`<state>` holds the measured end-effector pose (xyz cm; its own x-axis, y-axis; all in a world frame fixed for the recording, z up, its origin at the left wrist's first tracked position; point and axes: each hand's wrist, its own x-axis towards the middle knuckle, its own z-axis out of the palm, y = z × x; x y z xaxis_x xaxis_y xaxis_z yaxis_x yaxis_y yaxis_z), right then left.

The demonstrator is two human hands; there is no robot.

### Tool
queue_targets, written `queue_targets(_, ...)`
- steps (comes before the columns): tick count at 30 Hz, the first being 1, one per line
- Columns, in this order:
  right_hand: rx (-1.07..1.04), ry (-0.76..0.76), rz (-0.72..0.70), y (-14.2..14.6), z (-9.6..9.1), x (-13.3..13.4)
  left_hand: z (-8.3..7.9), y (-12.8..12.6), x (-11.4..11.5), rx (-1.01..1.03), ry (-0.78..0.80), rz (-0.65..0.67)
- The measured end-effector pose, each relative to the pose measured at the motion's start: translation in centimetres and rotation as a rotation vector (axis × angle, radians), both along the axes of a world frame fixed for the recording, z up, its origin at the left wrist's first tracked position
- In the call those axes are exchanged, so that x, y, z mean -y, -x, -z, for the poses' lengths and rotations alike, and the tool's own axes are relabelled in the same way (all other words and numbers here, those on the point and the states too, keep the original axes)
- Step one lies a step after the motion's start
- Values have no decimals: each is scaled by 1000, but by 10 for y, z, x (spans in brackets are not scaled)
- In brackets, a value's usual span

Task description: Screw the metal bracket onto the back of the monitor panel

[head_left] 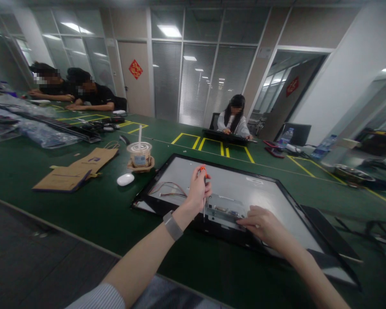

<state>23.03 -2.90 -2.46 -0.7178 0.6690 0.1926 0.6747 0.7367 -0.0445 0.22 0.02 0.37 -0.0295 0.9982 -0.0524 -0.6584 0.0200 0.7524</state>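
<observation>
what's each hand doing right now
Left hand: closed around the screwdriver, which stands upright.
Right hand: open, holding nothing, fingers flat on the metal plate.

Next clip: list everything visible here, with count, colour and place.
black-framed flat monitor panel: one, grey back up, table centre
silver metal plate: one, silver, panel's near edge
thin wire bundle: one, reddish, panel's left part
orange-handled screwdriver: one, orange, upright over the plate
white oval mouse: one, white, left of the panel
clear plastic drink cup: one, clear, behind the mouse
brown paper bags: two, brown, flat at left
plastic water bottles: two, bluish, far right
green table mat: one, green with yellow lines, underneath everything
seated co-workers: three, two in black far left, one in white opposite
grey wristband: one, grey, left wrist
left hand: one, grip shut on the screwdriver
right hand: one, fingers flat on the plate
</observation>
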Motion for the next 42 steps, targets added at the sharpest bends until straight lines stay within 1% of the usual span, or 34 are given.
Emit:
queue_targets(14, -50, 75, 58, 1, 1, -1, 0, -1, 0, 25, 26, 3)
queue_targets(22, -43, 19, 44, 0, 5, -1, -2, -1, 0, 36, 37, 4)
queue_targets(27, -16, 19, 34, 1, 4, -1, -1, -2, -1, 42, 33, 7)
queue_targets(35, 76, 0, 67, 7, -3, 4, 2, -1, -4, 63, 29, 28)
queue_targets(42, 32, 35, 140, 11, -3, 7, 3, -1, -3, 44, 16, 40)
